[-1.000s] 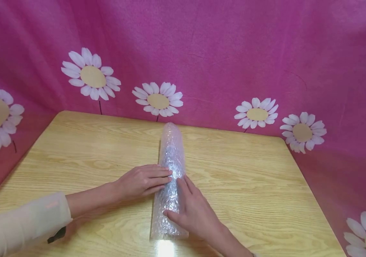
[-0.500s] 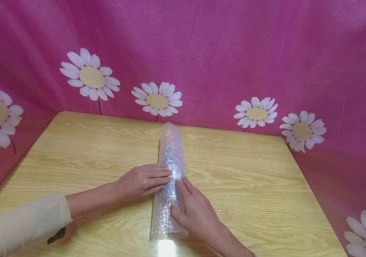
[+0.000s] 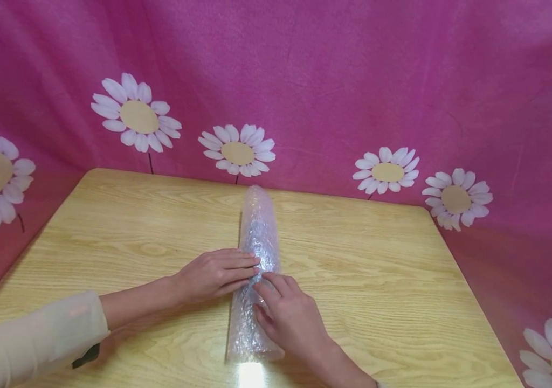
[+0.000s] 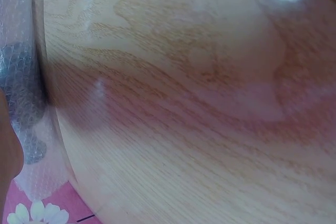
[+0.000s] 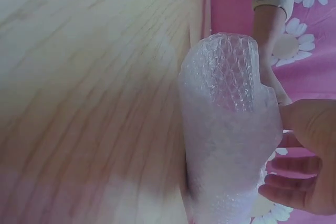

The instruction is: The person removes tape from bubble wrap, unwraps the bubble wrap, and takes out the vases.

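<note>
L fingers (image 3: 240, 262) straight on bubble-wrap roll (image 3: 259, 225), R fingers (image 3: 268, 293) part-bent, touching it

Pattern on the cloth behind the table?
White flowers with tan centres on magenta cloth; shows best in the head view.

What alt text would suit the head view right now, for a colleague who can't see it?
A person's left hand and right hand touch a long roll of bubble wrap lying on a wooden table, the right hand nearer the camera. Behind the table hangs a pink cloth patterned with white daisies.
</note>
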Demonstrator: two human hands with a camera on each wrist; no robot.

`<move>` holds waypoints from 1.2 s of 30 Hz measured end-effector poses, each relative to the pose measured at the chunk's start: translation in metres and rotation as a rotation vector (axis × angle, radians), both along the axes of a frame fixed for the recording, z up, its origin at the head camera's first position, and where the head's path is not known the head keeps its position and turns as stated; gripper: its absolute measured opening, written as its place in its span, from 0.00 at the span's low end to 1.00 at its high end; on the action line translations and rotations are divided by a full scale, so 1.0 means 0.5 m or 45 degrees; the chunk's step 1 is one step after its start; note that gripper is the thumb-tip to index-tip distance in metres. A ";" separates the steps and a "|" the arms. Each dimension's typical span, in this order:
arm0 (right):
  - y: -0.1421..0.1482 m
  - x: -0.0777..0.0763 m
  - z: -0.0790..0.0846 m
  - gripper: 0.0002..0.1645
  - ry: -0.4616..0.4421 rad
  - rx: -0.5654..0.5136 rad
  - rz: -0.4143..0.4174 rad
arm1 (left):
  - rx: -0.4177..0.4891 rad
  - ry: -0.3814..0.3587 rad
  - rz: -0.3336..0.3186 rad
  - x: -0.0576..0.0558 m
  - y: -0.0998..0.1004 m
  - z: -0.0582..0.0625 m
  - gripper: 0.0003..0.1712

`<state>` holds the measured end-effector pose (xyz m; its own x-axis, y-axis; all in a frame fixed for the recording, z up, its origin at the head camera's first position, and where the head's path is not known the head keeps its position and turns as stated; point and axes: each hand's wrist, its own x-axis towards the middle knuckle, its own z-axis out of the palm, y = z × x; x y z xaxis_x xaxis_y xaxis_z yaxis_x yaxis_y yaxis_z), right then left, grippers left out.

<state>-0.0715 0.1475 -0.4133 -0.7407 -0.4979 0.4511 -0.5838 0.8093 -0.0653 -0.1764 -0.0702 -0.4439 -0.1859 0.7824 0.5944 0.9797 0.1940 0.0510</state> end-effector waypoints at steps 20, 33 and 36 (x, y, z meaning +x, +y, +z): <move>-0.013 -0.010 -0.008 0.03 0.202 0.085 0.087 | 0.020 0.055 -0.004 -0.004 0.001 -0.006 0.21; -0.011 -0.016 -0.011 0.05 0.222 0.036 0.093 | 0.016 0.051 0.004 -0.003 0.001 -0.008 0.22; -0.012 -0.018 -0.010 0.05 0.216 0.032 0.091 | 0.027 0.058 -0.007 -0.005 0.001 -0.009 0.19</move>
